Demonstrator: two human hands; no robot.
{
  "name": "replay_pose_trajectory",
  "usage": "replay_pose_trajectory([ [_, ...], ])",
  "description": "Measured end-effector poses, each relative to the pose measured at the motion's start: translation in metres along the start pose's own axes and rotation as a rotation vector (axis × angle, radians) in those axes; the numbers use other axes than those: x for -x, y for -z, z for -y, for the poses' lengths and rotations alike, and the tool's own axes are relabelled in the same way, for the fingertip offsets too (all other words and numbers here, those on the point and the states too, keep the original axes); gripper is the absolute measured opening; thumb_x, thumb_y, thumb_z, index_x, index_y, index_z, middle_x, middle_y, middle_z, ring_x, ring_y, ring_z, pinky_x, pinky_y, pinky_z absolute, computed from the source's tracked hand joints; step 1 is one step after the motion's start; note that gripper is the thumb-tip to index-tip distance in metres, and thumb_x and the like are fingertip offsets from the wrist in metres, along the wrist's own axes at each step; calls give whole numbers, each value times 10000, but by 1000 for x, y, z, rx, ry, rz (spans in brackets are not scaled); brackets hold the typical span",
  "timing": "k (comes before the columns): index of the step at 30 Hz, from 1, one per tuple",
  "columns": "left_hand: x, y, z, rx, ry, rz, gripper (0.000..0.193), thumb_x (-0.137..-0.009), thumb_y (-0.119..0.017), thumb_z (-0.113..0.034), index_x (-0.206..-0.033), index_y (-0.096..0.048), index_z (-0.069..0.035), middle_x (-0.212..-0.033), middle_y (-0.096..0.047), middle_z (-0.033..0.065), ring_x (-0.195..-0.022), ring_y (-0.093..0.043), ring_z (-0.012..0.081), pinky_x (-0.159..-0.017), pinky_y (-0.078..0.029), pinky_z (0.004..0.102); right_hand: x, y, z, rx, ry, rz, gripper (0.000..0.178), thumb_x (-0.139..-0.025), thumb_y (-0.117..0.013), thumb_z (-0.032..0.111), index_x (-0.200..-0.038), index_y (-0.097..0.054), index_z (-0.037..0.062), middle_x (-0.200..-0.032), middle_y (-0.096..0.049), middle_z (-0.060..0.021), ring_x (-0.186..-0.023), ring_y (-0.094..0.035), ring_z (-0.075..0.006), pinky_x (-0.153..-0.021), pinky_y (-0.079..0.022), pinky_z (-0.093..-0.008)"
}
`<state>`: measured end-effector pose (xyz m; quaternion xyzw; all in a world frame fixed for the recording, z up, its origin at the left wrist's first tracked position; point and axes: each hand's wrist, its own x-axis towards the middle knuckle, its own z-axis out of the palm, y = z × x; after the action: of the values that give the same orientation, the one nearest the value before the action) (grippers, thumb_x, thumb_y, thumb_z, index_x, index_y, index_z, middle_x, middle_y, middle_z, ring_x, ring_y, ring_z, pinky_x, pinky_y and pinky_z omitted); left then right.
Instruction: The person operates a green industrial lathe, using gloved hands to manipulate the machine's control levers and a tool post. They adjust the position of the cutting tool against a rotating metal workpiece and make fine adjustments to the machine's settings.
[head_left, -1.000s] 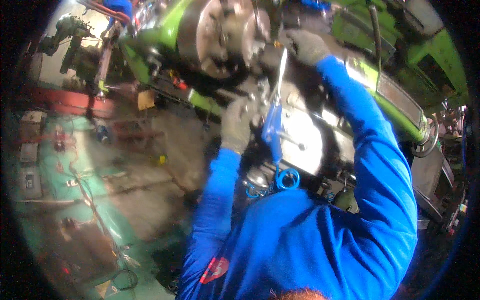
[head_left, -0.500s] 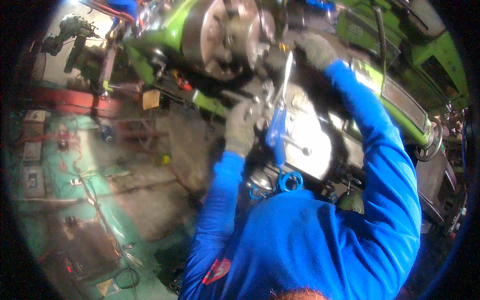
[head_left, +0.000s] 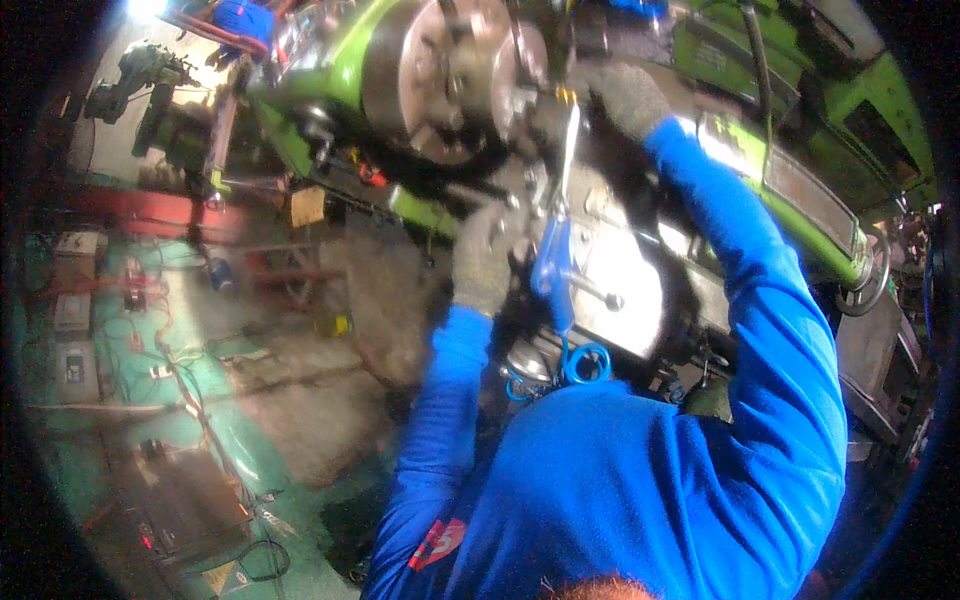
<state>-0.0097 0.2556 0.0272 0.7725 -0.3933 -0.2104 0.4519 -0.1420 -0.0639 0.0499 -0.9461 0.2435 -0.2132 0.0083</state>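
Note:
My left hand (head_left: 483, 262), in a grey knit glove, is closed at the front of the lathe carriage, beside small metal levers and knobs. What its fingers grip is hidden. Further up and to the right, my right hand (head_left: 636, 103), gloved too, reaches over the carriage beside the dark tool post area; its fingertips are blurred and lost against dark metal. Between the hands lies a blue air blow gun (head_left: 553, 262) with a long pale nozzle pointing away from me, its blue coiled hose (head_left: 584, 363) below. The lathe chuck (head_left: 425, 85) faces the carriage at upper left.
The green lathe (head_left: 345, 62) spans the upper view, with a handwheel (head_left: 872, 275) at far right. A red beam (head_left: 150, 213) runs along the left. Grey boxes (head_left: 75, 300), cables and a dark case (head_left: 180, 500) sit on the green floor.
Both hands stay nearly where they were, and the blow gun lies in the same place. The view has shifted slightly.

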Motion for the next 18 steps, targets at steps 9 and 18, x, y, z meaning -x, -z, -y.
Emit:
replay_pose_trajectory([
  [9,5,5,-38,107,40,19,475,-915,-685,-363,-1175,-644,33,-1162,-648,194,-1104,-584,297,-987,-427,392,-3,32,15,67,-103,249,195,-867,-592,322,-958,-693,182,-949,-694,-116,-923,-654,-359,-801,-523,-501],
  [18,3,1,-26,83,58,22,407,-920,-710,-278,-1209,-639,0,-1151,-647,117,-1039,-604,199,-924,-492,329,-5,18,9,76,-126,160,235,-911,-556,357,-978,-691,177,-995,-687,-137,-964,-647,-361,-817,-524,-504],
])
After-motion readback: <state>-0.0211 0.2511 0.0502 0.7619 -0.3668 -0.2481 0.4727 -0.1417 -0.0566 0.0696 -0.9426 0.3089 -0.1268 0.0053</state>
